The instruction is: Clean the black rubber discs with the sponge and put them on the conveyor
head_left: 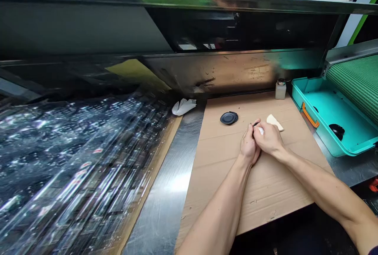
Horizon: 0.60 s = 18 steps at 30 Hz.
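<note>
My left hand [249, 145] and my right hand [268, 137] are pressed together above the cardboard sheet [218, 176], both closed. A small black piece [255, 123] pokes out at the fingertips of my left hand; the fingers hide most of it. Under the curled fingers of my right hand shows a bit of something white [261, 130], its kind unclear. Just beyond that hand lies a cream, wedge-shaped block [274, 122]. Farther left on the cardboard rests a flat, round black part [228, 118], seemingly more than one stacked.
A small capped bottle [280, 89] stands at the cardboard's back right corner. To the right, a teal bin [333, 150] with an orange handle holds black parts [336, 131], beside a green conveyor belt [357, 82]. Clear plastic packaging [73, 160] covers the left; crumpled white paper [183, 107] lies nearby.
</note>
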Each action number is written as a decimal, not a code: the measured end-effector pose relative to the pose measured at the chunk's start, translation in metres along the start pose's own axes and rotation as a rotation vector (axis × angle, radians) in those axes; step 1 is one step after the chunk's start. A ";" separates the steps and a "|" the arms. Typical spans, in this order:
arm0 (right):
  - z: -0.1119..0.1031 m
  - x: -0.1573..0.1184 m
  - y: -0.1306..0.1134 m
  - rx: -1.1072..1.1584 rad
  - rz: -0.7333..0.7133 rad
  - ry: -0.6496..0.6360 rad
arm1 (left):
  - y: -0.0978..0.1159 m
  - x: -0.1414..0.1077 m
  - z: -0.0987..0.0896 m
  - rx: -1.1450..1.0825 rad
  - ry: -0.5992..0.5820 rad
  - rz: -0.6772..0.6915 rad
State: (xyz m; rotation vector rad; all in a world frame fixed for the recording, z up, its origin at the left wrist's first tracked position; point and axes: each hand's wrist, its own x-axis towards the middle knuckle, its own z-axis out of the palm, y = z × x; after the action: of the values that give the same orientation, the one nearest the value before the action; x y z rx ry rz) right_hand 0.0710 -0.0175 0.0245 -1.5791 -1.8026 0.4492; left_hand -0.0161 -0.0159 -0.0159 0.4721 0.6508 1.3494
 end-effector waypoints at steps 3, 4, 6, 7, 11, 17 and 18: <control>0.000 -0.001 -0.001 0.026 0.012 0.009 | 0.000 0.000 0.001 -0.015 0.005 -0.001; 0.000 -0.001 -0.001 0.041 0.000 0.009 | 0.001 -0.001 0.001 -0.016 0.011 -0.006; 0.000 -0.001 -0.001 0.062 -0.003 0.012 | 0.003 -0.003 0.003 -0.022 0.015 -0.019; 0.001 -0.001 0.000 0.066 0.010 0.017 | 0.004 -0.004 0.005 -0.027 0.013 -0.023; 0.002 0.000 0.003 0.100 0.023 0.036 | 0.007 -0.008 0.011 -0.021 0.007 -0.038; 0.004 0.001 0.009 0.201 0.037 0.044 | 0.008 -0.009 0.015 -0.034 0.002 -0.040; 0.004 0.001 0.010 0.217 0.046 0.048 | 0.008 -0.009 0.015 -0.034 0.002 -0.034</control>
State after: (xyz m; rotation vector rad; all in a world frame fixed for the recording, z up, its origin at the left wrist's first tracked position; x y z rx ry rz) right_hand 0.0753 -0.0136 0.0158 -1.4706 -1.6255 0.6015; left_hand -0.0126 -0.0226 0.0013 0.4309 0.6337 1.3269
